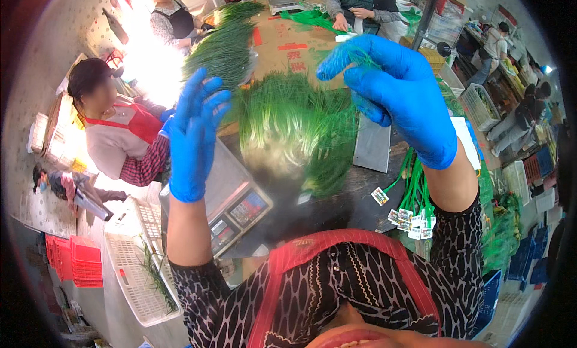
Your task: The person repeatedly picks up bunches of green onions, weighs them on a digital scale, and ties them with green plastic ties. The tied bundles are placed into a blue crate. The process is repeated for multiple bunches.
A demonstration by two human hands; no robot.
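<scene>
Both hands wear blue gloves and are raised over the table. My left hand (194, 136) has its fingers apart and holds nothing, above a digital scale (232, 197). My right hand (392, 95) is curled, with thin green strands, perhaps leaf tips or netting, across its fingers; how firmly they are held is unclear. Between and below the hands lies a pile of thin green onions or chives (293, 122), white root ends towards me. Green net bags (412, 181) with printed tags hang at the table's near right. A flat metal plate (373, 143) lies right of the pile.
A long heap of greens (221, 46) lies at the far left of the table. Co-workers stand at the left and far side, one in a red apron (139, 122). Another scale (285, 3) sits at the far end. A white plastic crate (135, 276) is at lower left.
</scene>
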